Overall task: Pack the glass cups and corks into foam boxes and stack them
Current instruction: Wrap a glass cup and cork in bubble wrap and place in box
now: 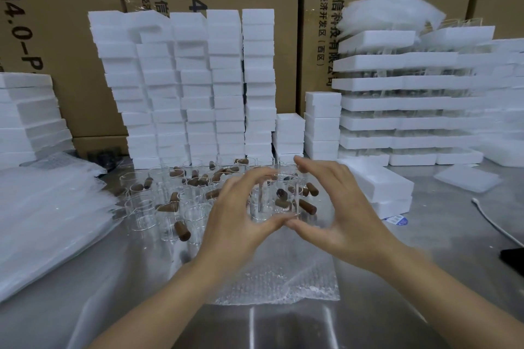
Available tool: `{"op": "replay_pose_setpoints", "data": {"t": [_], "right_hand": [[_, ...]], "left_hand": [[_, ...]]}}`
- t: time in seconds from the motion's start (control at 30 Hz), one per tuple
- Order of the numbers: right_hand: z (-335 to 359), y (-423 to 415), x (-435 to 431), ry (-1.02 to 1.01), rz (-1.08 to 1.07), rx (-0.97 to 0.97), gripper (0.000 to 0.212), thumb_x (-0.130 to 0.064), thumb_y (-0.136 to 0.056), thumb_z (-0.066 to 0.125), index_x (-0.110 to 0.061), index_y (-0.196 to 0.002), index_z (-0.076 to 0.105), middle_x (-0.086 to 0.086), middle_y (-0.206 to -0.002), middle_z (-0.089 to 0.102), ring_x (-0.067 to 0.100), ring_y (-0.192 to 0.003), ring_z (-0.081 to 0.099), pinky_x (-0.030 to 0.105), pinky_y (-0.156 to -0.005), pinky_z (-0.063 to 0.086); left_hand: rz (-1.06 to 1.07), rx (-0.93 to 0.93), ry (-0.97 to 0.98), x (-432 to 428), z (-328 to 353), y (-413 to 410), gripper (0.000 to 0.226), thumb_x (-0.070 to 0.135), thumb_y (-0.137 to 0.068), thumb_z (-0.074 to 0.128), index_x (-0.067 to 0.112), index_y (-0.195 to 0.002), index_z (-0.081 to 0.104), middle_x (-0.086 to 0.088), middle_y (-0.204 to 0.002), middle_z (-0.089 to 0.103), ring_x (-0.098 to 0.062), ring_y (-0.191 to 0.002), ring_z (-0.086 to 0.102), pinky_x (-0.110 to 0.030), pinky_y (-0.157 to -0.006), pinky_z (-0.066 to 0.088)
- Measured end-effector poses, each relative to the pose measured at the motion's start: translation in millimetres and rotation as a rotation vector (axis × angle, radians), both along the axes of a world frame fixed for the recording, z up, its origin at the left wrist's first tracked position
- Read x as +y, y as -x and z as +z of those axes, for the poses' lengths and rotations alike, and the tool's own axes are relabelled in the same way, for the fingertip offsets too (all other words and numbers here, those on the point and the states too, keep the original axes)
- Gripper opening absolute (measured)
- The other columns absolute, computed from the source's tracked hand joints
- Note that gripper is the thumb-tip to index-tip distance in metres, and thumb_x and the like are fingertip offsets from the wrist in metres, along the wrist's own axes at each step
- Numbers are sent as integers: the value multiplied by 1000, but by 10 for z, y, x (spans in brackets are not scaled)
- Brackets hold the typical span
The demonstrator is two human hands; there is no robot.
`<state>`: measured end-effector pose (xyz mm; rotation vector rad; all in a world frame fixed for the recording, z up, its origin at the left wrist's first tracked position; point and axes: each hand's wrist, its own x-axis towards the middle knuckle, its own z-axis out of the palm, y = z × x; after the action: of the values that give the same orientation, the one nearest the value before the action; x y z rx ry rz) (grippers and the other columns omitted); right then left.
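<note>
Many foam boxes (184, 88) stand stacked at the rear, but numerous cups (141, 208) and corks (182, 231) lie loose on the table (425, 238); left hand (238, 215) and right hand (343, 207) together clasp one glass cup (279, 198) above bubble wrap (278, 278).

Brown cardboard cartons (71, 37), printed with black lettering, are stacked along the back. A bubble-wrap sheet (283, 272) is spread on the steel table (85, 292). Clear bubble bags (42, 221) are piled at left; a white cable (496, 224) is trailed across at right.
</note>
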<state>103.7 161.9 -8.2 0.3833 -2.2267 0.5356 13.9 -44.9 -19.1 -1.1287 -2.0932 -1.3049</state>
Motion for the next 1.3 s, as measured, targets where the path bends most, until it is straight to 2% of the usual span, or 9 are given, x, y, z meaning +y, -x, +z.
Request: {"op": "replay_pose_setpoints", "data": {"t": [0.13, 0.27, 0.4, 0.53, 0.6, 0.7, 0.9, 1.03, 1.3], "right_hand": [[-55, 15, 126, -41, -46, -178, 73, -56, -93, 64, -37, -159, 40, -22, -147, 49, 0, -136, 43, 33, -116, 40], [-82, 61, 116, -65, -39, -260, 50, -61, -103, 44, -33, -137, 65, -21, -111, 67, 6, -108, 60, 38, -95, 51], [-76, 89, 93, 8, -25, -243, 35, -55, -105, 44, -33, -112, 70, -14, -94, 70, 11, -90, 65, 43, -80, 54], [-55, 143, 247, 329, -136, -84, 9, -31, -101, 70, -35, -103, 77, -16, -90, 77, 8, -83, 72, 34, -80, 57], [-21, 155, 328, 538, -133, -57, 12, -23, -98, 75, -34, -97, 76, -16, -88, 78, 8, -76, 76, 27, -78, 57], [14, 158, 411, 811, -102, -67, 5, -23, -97, 77, -25, -102, 76, -10, -93, 79, 16, -72, 79, 35, -85, 56], [-42, 187, 412, 1152, -60, -191, 12, -29, -101, 72, -22, -109, 73, -6, -97, 82, 14, -72, 78, 33, -76, 46], [-60, 203, 405, 1189, -59, -231, 8, -32, -101, 72, -25, -105, 74, -4, -100, 82, 12, -70, 76, 32, -74, 45], [28, 123, 290, 1015, 82, -272, 10, -27, -101, 71, -17, -102, 75, 6, -96, 81, 17, -57, 63, 34, -70, 47]], "left_hand": [[-127, -233, -72, 2, 44, -19, 70, 58, -70, 90, 60, -130, 54, 39, -135, 61, 6, -123, 61, -36, -98, 54], [-259, -331, -45, 12, 39, -21, 74, 45, -80, 90, 44, -144, 51, 29, -146, 61, 1, -137, 56, -59, -108, 49], [-278, -344, 14, 34, -18, 21, 87, 59, -86, 82, 57, -158, 33, 39, -152, 49, 10, -138, 50, -46, -108, 50], [-83, -304, 119, 63, -121, 75, 84, 62, -91, 74, 59, -161, 27, 43, -148, 47, 9, -134, 49, -41, -113, 48], [4, -150, 244, 64, -185, 55, 56, 62, -95, 67, 55, -148, 50, 38, -136, 55, 14, -126, 49, -37, -111, 49], [13, 14, 407, 125, -209, -90, 37, 70, -94, 52, 47, -118, 69, 31, -111, 62, 13, -110, 53, -28, -97, 51], [67, -17, 506, 427, -242, -355, 50, 84, -85, 45, 35, -88, 55, 14, -79, 59, -4, -75, 56, -30, -63, 43], [17, -150, 626, 403, -327, -310, 32, 57, -93, 62, 26, -85, 60, 10, -74, 66, -7, -73, 62, -35, -72, 54], [-83, -374, 15, 288, -188, -157, 31, 37, -105, 65, 23, -78, 61, 11, -65, 54, -8, -60, 44, -34, -62, 40]]}}
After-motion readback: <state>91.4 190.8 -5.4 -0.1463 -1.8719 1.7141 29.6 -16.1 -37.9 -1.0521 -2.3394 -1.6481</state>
